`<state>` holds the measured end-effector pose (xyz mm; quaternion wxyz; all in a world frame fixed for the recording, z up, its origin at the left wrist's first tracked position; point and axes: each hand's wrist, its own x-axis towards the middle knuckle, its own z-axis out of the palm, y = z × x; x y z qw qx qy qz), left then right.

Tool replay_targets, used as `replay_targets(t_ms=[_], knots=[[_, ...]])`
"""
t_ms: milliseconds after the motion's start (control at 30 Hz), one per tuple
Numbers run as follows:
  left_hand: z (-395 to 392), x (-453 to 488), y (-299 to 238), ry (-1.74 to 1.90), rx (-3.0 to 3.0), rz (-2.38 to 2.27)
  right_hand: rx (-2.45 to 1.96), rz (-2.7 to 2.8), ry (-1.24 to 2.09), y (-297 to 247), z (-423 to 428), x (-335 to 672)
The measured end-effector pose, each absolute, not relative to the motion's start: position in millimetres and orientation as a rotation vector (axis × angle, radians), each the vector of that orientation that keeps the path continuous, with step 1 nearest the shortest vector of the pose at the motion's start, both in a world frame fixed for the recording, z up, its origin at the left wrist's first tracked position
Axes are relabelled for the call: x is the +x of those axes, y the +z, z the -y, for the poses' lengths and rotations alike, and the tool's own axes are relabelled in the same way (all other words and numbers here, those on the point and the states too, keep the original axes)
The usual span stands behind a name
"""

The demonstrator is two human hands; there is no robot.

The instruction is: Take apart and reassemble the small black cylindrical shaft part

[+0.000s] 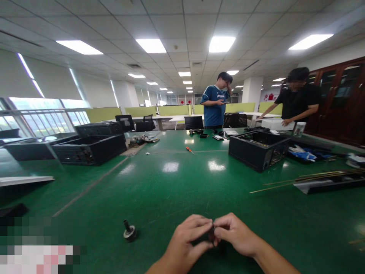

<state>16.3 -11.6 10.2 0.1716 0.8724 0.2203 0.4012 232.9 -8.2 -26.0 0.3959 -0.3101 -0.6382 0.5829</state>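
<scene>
My left hand (191,236) and my right hand (234,234) meet low in the head view, close above the green tabletop (159,198). Between their fingertips is a small dark part (211,233), mostly covered by the fingers, so its kind does not show. The left thumb and fingers close on it from one side, and the right thumb and fingers pinch it from the other. Left of my hands, a small round metal and black part with an upright stem (129,232) stands on the table, touched by neither hand.
An orange screwdriver (189,150) lies mid-table. Black computer cases stand at right (251,152) and left (91,150). Thin brass-coloured rods (285,183) stick out at the right over a dark metal channel. Two people (214,104) stand beyond the table, one at the far right.
</scene>
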Motion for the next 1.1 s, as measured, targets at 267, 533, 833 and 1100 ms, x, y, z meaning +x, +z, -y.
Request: replay_targets(t_ms=[267, 533, 833, 1100], knots=[[12, 31, -6, 1.34, 2.096, -0.658, -0.81, 1.61, 1.506, -28, 10, 227], [10, -6, 2, 1.374, 2.071, -1.09, -0.956, 1.496, 1.538, -30, 6, 235], [-3, -135, 43, 1.576, 2.018, -1.987, -1.034, 1.484, 1.509, -31, -2, 243], [4, -157, 19, 1.369, 1.894, -1.894, -1.109, 1.545, 1.511, -35, -2, 245]])
